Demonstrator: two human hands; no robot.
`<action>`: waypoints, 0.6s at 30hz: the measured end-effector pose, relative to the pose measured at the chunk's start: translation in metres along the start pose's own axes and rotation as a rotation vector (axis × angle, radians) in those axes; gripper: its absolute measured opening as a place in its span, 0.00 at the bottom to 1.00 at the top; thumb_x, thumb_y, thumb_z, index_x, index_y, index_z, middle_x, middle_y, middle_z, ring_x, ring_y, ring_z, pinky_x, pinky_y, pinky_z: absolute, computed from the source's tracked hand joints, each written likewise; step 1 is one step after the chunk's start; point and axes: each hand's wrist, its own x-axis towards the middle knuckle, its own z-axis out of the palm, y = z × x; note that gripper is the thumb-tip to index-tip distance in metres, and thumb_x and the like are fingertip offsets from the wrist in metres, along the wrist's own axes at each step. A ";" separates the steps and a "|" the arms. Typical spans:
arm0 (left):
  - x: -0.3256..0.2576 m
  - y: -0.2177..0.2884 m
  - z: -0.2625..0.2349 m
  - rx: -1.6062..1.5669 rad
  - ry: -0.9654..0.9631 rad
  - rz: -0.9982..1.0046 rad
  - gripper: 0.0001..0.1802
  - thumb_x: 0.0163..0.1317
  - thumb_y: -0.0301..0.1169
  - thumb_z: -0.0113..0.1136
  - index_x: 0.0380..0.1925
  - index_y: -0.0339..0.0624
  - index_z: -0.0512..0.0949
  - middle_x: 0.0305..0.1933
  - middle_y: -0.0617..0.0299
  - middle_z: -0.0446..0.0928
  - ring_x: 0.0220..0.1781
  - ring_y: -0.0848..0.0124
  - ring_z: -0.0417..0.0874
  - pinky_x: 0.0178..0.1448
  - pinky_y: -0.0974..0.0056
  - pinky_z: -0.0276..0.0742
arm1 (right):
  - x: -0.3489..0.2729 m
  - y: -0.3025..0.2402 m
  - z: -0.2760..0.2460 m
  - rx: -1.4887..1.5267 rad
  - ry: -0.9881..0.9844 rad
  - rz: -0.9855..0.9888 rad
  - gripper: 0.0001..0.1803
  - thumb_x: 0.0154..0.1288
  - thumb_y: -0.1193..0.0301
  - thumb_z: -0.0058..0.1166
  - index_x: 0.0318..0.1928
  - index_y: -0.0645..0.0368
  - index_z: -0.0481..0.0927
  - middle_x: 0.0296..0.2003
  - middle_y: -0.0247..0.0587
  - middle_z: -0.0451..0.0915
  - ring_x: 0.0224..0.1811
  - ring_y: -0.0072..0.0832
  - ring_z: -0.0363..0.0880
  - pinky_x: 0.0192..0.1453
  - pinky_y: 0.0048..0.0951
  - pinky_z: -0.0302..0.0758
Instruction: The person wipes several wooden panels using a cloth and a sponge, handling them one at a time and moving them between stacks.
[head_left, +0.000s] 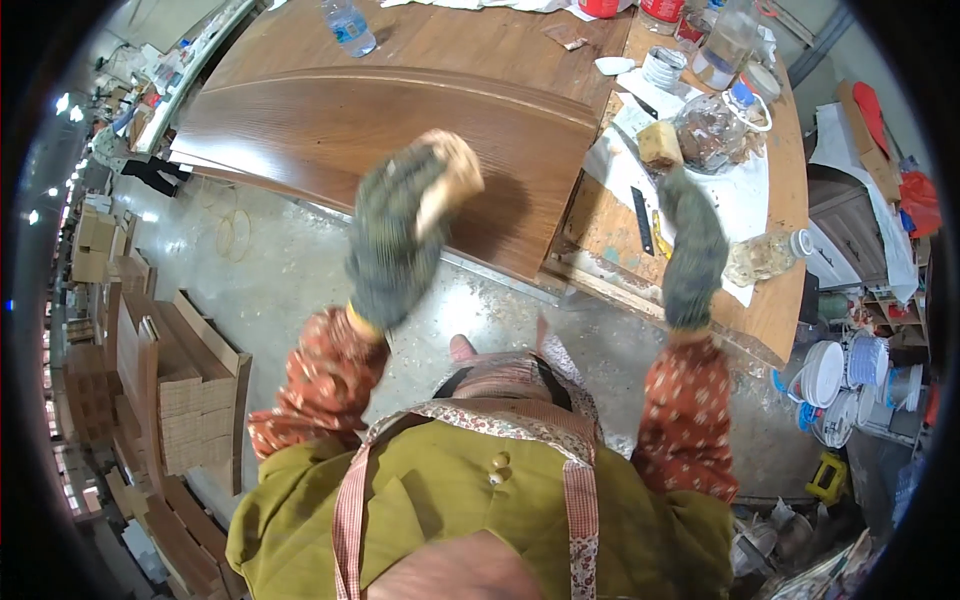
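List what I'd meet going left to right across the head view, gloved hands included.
Stacked boards → left gloved hand → black flat strip → right gloved hand → clear jar lying on its side → red bag.

That wood-grained panel (320,125) gleams, smooth and glossy. The left glove (390,245) looks matt, knitted; the jug (705,132), clear plastic.

A glossy grey concrete floor (285,275) spreads beneath a light-brown wooden table (780,315). Stacked brown wood-toned panels (205,350) and tan cardboard boxes (93,240) line the left; white plastic buckets (822,373) crowd the right. Bright white lights (63,103) shine far left.
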 end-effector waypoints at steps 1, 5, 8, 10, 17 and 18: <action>0.011 -0.013 0.021 -0.023 0.057 -0.052 0.19 0.52 0.23 0.56 0.47 0.43 0.77 0.50 0.50 0.77 0.54 0.55 0.76 0.56 0.53 0.71 | -0.017 0.013 -0.009 -0.049 0.042 0.021 0.19 0.67 0.78 0.40 0.56 0.65 0.73 0.51 0.49 0.77 0.56 0.36 0.76 0.61 0.30 0.71; 0.033 0.044 0.078 0.262 -0.258 0.212 0.19 0.50 0.25 0.60 0.45 0.48 0.75 0.42 0.52 0.76 0.45 0.59 0.78 0.51 0.57 0.74 | -0.051 0.032 -0.020 -0.400 0.031 -0.098 0.19 0.73 0.69 0.39 0.55 0.71 0.72 0.51 0.47 0.76 0.54 0.31 0.76 0.60 0.32 0.73; 0.027 0.103 0.107 -0.358 -0.690 0.306 0.22 0.49 0.24 0.61 0.47 0.49 0.73 0.50 0.51 0.74 0.52 0.59 0.77 0.58 0.57 0.74 | -0.053 0.023 -0.030 -0.294 0.062 -0.309 0.19 0.73 0.69 0.39 0.55 0.72 0.71 0.51 0.47 0.76 0.54 0.32 0.76 0.60 0.32 0.73; 0.009 0.119 0.113 -0.937 -0.560 0.433 0.22 0.50 0.23 0.60 0.49 0.48 0.74 0.52 0.52 0.74 0.56 0.58 0.77 0.60 0.58 0.75 | -0.053 0.028 -0.050 0.011 0.185 -0.061 0.16 0.70 0.72 0.41 0.51 0.68 0.76 0.51 0.48 0.77 0.55 0.35 0.75 0.60 0.35 0.71; 0.021 0.007 0.028 -0.580 -0.164 -0.440 0.15 0.66 0.27 0.50 0.52 0.38 0.73 0.46 0.57 0.77 0.48 0.67 0.79 0.50 0.65 0.78 | -0.068 0.034 -0.059 -0.193 0.250 -0.013 0.16 0.70 0.70 0.43 0.51 0.66 0.77 0.50 0.48 0.79 0.50 0.36 0.79 0.58 0.33 0.73; 0.022 -0.007 0.021 -0.355 0.024 -0.401 0.17 0.64 0.25 0.52 0.54 0.39 0.73 0.46 0.56 0.77 0.49 0.65 0.79 0.51 0.64 0.77 | -0.057 0.036 -0.054 -0.333 0.227 -0.026 0.17 0.69 0.69 0.46 0.51 0.69 0.77 0.47 0.46 0.80 0.50 0.29 0.78 0.56 0.30 0.74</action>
